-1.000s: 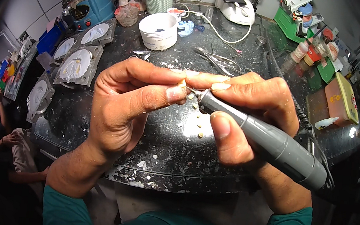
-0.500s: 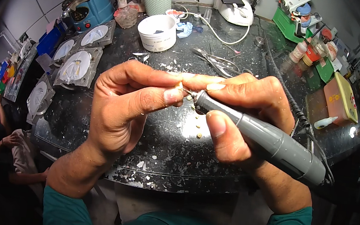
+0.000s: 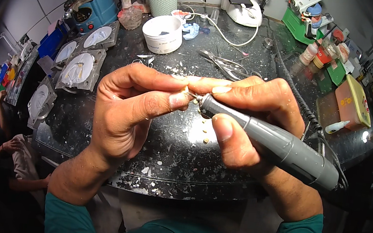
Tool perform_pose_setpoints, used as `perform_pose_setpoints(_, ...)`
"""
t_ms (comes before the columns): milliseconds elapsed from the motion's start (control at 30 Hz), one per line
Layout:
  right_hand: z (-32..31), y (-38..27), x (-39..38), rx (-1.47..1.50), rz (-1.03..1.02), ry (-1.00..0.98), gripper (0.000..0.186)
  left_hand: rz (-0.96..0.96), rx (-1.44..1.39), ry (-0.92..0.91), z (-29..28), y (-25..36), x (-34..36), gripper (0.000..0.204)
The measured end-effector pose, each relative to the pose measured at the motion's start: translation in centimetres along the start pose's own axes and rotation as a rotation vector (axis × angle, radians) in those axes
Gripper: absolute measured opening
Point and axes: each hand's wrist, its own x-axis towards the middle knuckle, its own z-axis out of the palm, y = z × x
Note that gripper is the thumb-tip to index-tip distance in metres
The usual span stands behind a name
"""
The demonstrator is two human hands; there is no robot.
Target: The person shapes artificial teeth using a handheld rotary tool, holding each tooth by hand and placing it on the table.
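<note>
The left hand pinches a tiny pale piece; the right hand grips the grey rotary handpiece above the dusty black worktop. Light, braced contact seems best.

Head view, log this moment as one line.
left hand: pinches small pale piece | right hand: grips grey handpiece, tip at piece | over black worktop

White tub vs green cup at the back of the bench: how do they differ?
The white tub is round, low and wide, with smooth plain walls; the green cup is taller, narrower and has a woven-looking wall. The white tub looks nearly empty, with something dark at the bottom; the green cup holds upright tools. The white tub sits nearer the hands, the green cup behind it. Both stand upright and open-topped on the dark bench.
</note>
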Motion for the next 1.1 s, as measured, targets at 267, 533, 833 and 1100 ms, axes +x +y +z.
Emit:
perform_pose_setpoints(267,0.27,-0.25,-0.08,0.026,0.03,0.014,0.021,0.005,-0.009,-0.001,0.07,-0.08,-0.07,0.016)
perform_pose_setpoints(533,-0.1,0.09,-0.06,0.028,0.034,0.014,0.022,-0.106,-0.074,0.072,0.47,-0.12,-0.22,0.017)
perform_pose_setpoints(833,-0.23,-0.13,-0.05,0.043,0.049,0.002,0.025,-0.108,-0.096,0.065,0.69,-0.24,-0.05,0.017)
perform_pose_setpoints(1100,-0.33,-0.16,-0.06,-0.019,-0.006,-0.02,0.022,-0.08,-0.131,0.054,0.25,-0.44,-0.24,0.014)
